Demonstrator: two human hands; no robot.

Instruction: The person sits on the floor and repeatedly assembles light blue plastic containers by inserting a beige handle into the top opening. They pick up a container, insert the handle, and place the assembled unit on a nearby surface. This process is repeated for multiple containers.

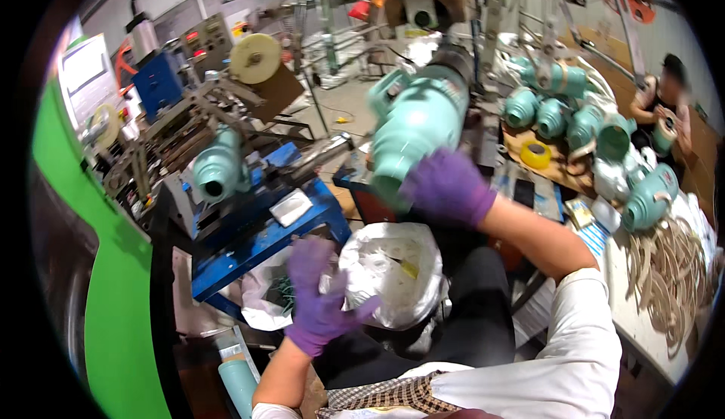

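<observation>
Teal jug (427,120) sat ahead of the person, past the white-lined bin (433,259), long axis near-to-far, narrow stepped end toward the person, handle on its left. Right hand (451,186) was at that end; blurred, couldn't tell if gripping. Left hand (321,298) was apart, spread wide.

Left fingers (309,259) apart, right arm (538,239) extended forward.

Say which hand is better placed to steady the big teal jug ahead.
Likely the right hand: it is at the near end of the teal jug; the left hand is open, apart from it.
</observation>
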